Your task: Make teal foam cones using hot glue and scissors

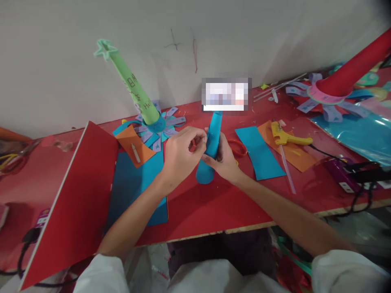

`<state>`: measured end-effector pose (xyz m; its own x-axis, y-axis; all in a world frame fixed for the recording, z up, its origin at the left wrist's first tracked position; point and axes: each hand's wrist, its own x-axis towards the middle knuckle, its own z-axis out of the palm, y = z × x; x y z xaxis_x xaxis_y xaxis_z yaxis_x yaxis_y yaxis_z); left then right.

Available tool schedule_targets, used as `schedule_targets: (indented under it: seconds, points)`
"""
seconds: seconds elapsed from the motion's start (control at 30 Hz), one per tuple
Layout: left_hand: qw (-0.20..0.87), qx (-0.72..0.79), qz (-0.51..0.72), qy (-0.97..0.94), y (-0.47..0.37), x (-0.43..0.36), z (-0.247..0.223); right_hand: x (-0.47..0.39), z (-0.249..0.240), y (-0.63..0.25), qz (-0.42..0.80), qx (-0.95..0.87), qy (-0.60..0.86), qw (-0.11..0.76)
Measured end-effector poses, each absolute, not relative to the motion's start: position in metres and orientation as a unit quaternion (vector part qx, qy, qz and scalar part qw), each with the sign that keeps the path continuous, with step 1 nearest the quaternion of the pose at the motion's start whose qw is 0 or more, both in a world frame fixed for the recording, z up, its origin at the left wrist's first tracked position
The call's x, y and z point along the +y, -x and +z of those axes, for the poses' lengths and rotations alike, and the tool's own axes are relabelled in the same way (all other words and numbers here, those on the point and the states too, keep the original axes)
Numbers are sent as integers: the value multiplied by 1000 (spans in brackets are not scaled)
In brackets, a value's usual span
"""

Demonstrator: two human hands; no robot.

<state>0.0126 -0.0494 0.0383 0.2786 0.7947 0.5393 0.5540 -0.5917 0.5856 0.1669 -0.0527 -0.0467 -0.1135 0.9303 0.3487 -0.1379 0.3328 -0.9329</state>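
Blue cone (213, 142) fast in right grip (226, 158), closure of left grip (183, 149) unclear, yellow glue gun (280, 135) beyond blue strip (259, 154).

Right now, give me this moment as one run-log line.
left hand: at blue paper cone | right hand: gripping blue paper cone | cone: wide end down | yellow glue gun: right, over orange paper

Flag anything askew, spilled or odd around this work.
Nothing looks spilled, and the blue cone shows no clear damage. One oddity: a dark crossed mark and a red loop stand out on the otherwise plain wall, with no evident purpose.
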Motion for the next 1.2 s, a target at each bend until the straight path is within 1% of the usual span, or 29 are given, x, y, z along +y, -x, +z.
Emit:
schedule_targets:
  seconds: [0.3,0.43,0.77,1.2]
  points:
    - [149,407,423,-796,-16,-53,39,-52,-41,-171,459,-571,373,569]
    - [160,414,422,-790,-16,-54,39,-53,-38,-171,508,-532,355,577]
    - [193,405,427,-785,-15,-51,42,-56,-36,-169,656,-438,285,544]
    - [253,414,422,-766,-13,-50,44,-55,-36,-172,693,-418,263,525]
